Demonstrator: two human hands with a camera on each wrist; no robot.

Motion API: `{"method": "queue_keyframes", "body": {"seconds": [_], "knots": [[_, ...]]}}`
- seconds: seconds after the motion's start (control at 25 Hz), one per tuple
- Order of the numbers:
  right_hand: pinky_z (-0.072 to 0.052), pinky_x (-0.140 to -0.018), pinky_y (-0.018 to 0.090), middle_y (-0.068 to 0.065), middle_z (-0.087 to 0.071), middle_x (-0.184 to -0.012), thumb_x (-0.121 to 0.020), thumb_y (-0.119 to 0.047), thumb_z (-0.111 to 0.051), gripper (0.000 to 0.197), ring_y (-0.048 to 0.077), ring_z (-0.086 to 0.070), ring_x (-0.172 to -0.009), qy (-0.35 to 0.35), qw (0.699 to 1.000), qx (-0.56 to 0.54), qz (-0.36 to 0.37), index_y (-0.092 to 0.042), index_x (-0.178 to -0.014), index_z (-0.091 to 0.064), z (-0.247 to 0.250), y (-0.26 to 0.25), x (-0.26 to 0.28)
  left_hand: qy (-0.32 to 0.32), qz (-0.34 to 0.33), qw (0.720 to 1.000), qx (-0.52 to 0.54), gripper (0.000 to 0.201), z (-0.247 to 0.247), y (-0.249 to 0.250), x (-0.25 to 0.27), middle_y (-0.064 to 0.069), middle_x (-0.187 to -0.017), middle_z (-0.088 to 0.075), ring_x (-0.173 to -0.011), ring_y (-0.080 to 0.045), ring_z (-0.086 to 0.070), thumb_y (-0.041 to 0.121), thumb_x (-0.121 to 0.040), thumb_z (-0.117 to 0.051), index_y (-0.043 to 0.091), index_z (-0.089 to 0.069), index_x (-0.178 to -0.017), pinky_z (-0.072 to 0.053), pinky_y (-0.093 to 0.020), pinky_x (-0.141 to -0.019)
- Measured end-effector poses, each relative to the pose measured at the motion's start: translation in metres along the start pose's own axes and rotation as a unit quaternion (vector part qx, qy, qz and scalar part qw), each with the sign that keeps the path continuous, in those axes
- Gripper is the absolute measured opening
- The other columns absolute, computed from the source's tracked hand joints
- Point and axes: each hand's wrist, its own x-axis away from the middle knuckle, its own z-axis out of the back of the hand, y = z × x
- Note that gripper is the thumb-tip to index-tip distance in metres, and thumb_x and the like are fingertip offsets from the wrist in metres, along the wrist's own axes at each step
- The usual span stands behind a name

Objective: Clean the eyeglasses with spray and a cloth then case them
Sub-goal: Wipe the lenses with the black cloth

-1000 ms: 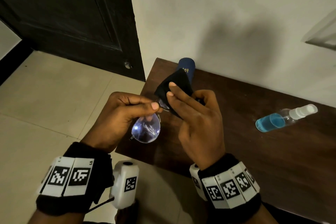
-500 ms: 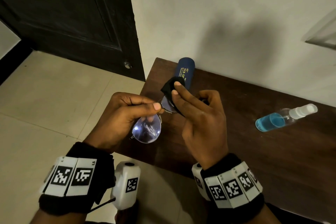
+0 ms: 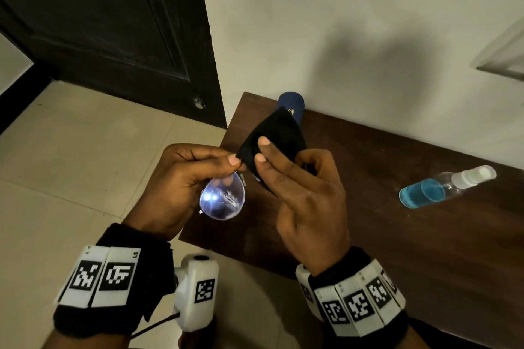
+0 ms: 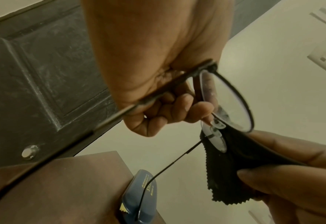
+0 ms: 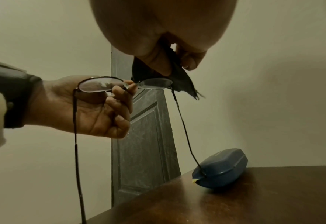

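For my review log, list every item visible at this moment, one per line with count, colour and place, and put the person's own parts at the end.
eyeglasses: one, thin dark frame with clear lenses, held in the air over the table's near left corner
cloth: one, black, wrapped over one lens
case: one, dark blue, shut, on the table's far left by the wall
spray bottle: one, clear with blue liquid and a white nozzle, lying on its side on the table's right
table: one, dark brown wood, against the wall
door: one, dark, panelled, to the left
wrist bands: two, black with black-and-white markers
left hand: pinches the eyeglasses near the bridge
right hand: pinches the cloth over the lens
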Motion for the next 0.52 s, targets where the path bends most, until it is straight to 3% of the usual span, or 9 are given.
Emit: {"method": "queue_keyframes", "body": {"seconds": [0.12,0.24,0.32,0.36,0.44,0.52], "knots": [[-0.046,-0.065,0.031,-0.001,-0.064,-0.123,-0.079,-0.002,-0.040,0.046,0.022,-0.043,-0.088,0.010,1.000,0.004,-0.006,-0.010,-0.114,-0.068,0.001,0.003,-0.002,0.011,0.008,1.000,0.014,0.012,-0.002,0.000,-0.001,-0.005,-0.064,-0.071,-0.063,-0.018,-0.067,0.027,-0.061,-0.071,0.019,-0.077,-0.066,-0.054,-0.022,-0.064],[-0.042,-0.066,0.024,-0.001,-0.067,-0.119,-0.074,-0.004,-0.037,0.051,0.019,-0.043,-0.085,0.024,0.998,-0.006,-0.066,-0.008,-0.114,-0.068,0.004,0.010,-0.005,0.012,0.000,1.000,-0.002,0.004,-0.008,0.004,0.001,-0.006,-0.065,-0.071,-0.064,-0.017,-0.068,0.020,-0.070,-0.075,0.017,-0.077,-0.069,-0.054,-0.019,-0.064],[-0.043,-0.064,0.019,-0.001,-0.071,-0.109,-0.075,-0.005,-0.041,0.048,0.018,-0.050,-0.080,0.043,0.989,-0.071,-0.124,-0.009,-0.113,-0.069,0.007,0.013,-0.006,0.019,-0.007,1.000,0.005,0.010,-0.010,0.007,0.002,-0.002,-0.065,-0.072,-0.064,-0.014,-0.069,0.023,-0.069,-0.069,0.018,-0.077,-0.067,-0.054,-0.018,-0.064],[-0.045,-0.062,0.018,-0.002,-0.073,-0.099,-0.076,-0.005,-0.046,0.044,0.018,-0.054,-0.076,0.059,0.976,-0.126,-0.167,-0.011,-0.112,-0.069,0.009,0.016,-0.006,0.022,-0.007,1.000,0.012,0.011,-0.011,0.007,0.002,0.000,-0.065,-0.072,-0.064,-0.012,-0.069,0.023,-0.069,-0.067,0.019,-0.077,-0.067,-0.054,-0.018,-0.064],[-0.053,-0.061,0.027,-0.002,-0.072,-0.083,-0.076,0.000,-0.054,0.039,0.019,-0.063,-0.074,0.096,0.928,-0.246,-0.262,-0.011,-0.109,-0.070,0.011,0.020,-0.010,0.034,-0.012,0.999,0.027,0.008,-0.012,0.008,0.001,0.001,-0.065,-0.072,-0.064,-0.012,-0.069,0.021,-0.070,-0.070,0.018,-0.078,-0.070,-0.054,-0.019,-0.066],[-0.058,-0.070,0.035,0.005,-0.073,-0.087,-0.076,0.004,-0.054,0.036,0.021,-0.070,-0.081,0.125,0.883,-0.323,-0.317,-0.006,-0.106,-0.071,0.012,0.024,-0.015,0.052,-0.017,0.997,0.059,0.012,-0.013,0.010,0.001,0.000,-0.068,-0.073,-0.068,-0.013,-0.069,0.021,-0.068,-0.067,0.018,-0.078,-0.073,-0.055,-0.021,-0.069]]}}
